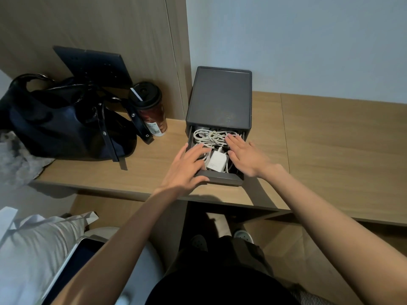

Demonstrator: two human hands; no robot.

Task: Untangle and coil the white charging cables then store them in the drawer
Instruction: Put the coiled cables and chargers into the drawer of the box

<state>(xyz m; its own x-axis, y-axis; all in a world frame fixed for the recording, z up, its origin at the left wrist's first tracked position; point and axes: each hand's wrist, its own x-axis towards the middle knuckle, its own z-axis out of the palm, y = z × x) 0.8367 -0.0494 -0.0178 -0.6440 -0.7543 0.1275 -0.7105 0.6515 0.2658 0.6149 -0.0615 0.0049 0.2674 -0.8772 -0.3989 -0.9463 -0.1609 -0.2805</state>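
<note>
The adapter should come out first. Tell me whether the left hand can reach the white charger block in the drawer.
Probably yes. The drawer is open, the white charger block lies uncovered, and the left hand is right beside it, fingers straight.

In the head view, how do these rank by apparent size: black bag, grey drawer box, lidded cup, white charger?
Largest to smallest:
1. black bag
2. grey drawer box
3. lidded cup
4. white charger
All sit at similar distance, so the order is clear.

Both hands, left [189, 165] and right [243, 154], palms down, fingers straight (bare forearms extended forward).
</note>
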